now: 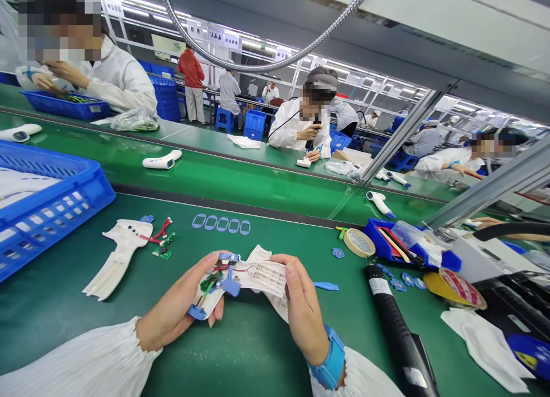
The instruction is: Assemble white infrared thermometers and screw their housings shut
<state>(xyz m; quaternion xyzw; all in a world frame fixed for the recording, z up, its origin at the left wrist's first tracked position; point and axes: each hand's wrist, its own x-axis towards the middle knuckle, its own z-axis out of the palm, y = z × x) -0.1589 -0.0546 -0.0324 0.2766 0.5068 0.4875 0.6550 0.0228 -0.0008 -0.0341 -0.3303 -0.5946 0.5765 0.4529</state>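
Observation:
My left hand grips the head end of an opened white infrared thermometer housing. Inside show a green circuit board, thin red wires and blue plastic parts, among them a blue trigger. Around the handle end, with its ribbed battery bay, my right hand is closed; a second white shell piece shows partly below and behind it. To the left lies another white shell half with red wires and a small green circuit board at its top. Several blue frame-shaped pieces lie in a row beyond my hands.
A blue basket of white parts stands left. On the right are a black electric screwdriver, a tape roll, a blue tool bin and white cloth. Finished-looking thermometers lie on the green belt. Co-workers sit opposite.

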